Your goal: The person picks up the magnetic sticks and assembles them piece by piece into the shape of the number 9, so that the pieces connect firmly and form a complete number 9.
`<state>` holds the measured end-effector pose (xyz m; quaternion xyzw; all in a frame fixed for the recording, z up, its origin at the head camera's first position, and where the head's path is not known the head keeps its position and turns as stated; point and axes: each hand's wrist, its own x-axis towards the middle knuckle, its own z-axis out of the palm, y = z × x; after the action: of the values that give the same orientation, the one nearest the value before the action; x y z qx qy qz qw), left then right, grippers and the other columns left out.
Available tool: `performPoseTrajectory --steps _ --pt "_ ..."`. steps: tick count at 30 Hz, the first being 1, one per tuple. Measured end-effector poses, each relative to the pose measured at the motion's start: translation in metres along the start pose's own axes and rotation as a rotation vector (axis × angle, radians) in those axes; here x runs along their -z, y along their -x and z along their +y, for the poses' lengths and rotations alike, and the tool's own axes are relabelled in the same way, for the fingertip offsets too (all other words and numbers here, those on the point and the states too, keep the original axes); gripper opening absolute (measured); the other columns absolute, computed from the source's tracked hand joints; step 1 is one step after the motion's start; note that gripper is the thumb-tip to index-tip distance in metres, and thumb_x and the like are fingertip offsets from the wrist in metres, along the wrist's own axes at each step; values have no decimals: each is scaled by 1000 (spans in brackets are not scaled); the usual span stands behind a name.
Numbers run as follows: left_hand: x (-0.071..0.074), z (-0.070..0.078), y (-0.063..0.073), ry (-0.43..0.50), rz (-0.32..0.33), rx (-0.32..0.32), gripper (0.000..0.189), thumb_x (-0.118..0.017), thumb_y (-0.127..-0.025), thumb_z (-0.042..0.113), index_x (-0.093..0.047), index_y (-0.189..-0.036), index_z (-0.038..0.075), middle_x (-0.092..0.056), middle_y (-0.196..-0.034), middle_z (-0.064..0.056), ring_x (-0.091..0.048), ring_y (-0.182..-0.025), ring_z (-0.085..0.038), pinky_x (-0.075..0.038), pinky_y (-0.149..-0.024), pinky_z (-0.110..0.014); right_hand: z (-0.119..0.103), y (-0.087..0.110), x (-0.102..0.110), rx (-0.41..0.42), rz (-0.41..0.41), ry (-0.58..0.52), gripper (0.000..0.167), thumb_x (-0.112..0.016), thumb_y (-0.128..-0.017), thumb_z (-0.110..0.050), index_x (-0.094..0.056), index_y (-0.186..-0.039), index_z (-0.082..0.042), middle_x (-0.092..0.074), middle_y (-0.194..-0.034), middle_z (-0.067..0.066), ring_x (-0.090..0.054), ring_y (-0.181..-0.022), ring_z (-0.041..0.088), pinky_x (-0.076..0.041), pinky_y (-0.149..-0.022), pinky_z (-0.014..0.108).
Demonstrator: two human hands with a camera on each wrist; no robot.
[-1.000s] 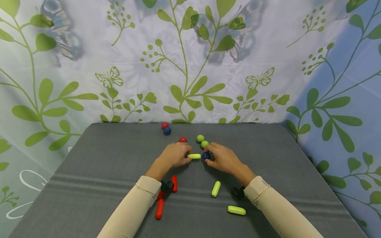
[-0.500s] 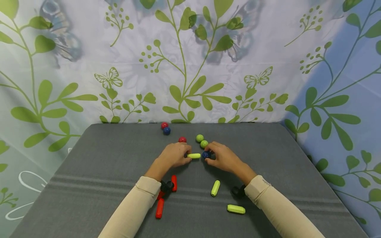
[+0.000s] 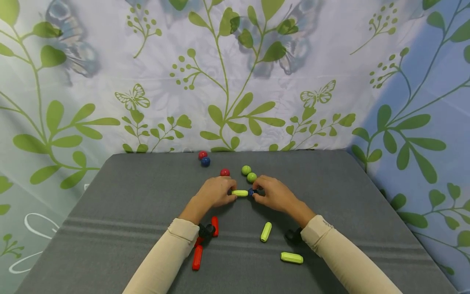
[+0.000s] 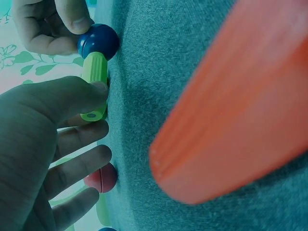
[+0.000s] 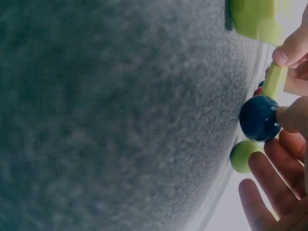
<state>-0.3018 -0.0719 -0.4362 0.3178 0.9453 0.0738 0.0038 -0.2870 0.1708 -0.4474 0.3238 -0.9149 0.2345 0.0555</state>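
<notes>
In the head view my left hand (image 3: 216, 191) pinches a ribbed yellow-green toy rod (image 3: 240, 193) between thumb and forefinger. Its other fingers are spread apart in the left wrist view. My right hand (image 3: 275, 195) holds a dark blue ball (image 5: 260, 118) between thumb and fingertips. The ball meets the right end of the rod (image 4: 95, 72), both low over the grey table. Just behind the hands are two green balls (image 3: 251, 177) and a red ball (image 3: 225, 172), the red one partly hidden by my left hand.
Red rods (image 3: 197, 257) lie beneath my left forearm, one partly covered by the wrist camera (image 3: 206, 231). Two more yellow-green rods (image 3: 266, 232) lie in front of my right hand. A red ball (image 3: 202, 154) and a blue ball (image 3: 205, 161) sit at the table's back edge, before a leaf-print cloth (image 3: 161, 90).
The blue ball in my right hand has shifted slightly left, closing the small gap to the rod's end. My left hand and the rod stay nearly in place.
</notes>
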Motion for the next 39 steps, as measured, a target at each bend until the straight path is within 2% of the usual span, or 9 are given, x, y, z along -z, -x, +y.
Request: performPoseTrajectory --steps 4,10,16,22,30,34,39 --pt "-1 0 0 1 -2 7 18 -76 -92 33 -66 -96 19 -58 -89 6 -51 -69 -11 -46 -63 -32 0 -1 0 12 8 20 18 -79 -90 -18 -67 -102 -13 -63 -100 -1 -63 -90 17 -53 -76 36" --pt "-2 -1 -2 5 -17 9 19 -76 -92 34 -66 -98 19 -59 -92 5 -52 -71 -12 -46 -65 -32 -3 -4 1 9 -8 57 22 -79 -90 -22 -68 -107 -12 -63 -101 1 -64 -91 20 -52 -75 38" --pt "-4 -2 -1 21 -17 9 18 -75 -93 34 -66 -98 19 -60 -93 5 -52 -72 -12 -47 -66 -33 -11 -16 -4 64 -53 124 27 -78 -90 -25 -68 -112 -13 -63 -104 0 -61 -89 15 -52 -75 37" --pt "-5 -3 0 48 2 -4 17 -76 -92 32 -66 -97 20 -61 -94 3 -53 -72 -13 -48 -67 -35 -13 -26 -10 68 -61 137 27 -80 -87 -22 -69 -110 -14 -65 -103 0 -61 -87 16 -52 -75 37" --pt "-5 -4 -1 57 20 -10 15 -76 -92 32 -67 -95 20 -63 -93 3 -54 -73 -14 -48 -67 -35 -8 -30 -15 87 -63 132 19 -82 -86 -20 -70 -101 -17 -65 -93 -6 -56 -76 11 -49 -69 33" --pt "-2 -7 -1 57 16 18 18 -77 -91 34 -69 -100 20 -65 -94 4 -57 -77 -13 -50 -71 -35 -9 -30 -15 80 -63 134 17 -81 -88 -21 -70 -101 -16 -64 -92 -5 -56 -75 11 -49 -69 33" --pt "12 -17 0 58 44 57 27 -79 -90 33 -70 -109 15 -68 -102 2 -63 -88 -16 -53 -78 -39 -10 -33 -13 57 -72 141 17 -80 -89 -21 -69 -101 -16 -64 -93 -3 -58 -77 12 -50 -69 34"
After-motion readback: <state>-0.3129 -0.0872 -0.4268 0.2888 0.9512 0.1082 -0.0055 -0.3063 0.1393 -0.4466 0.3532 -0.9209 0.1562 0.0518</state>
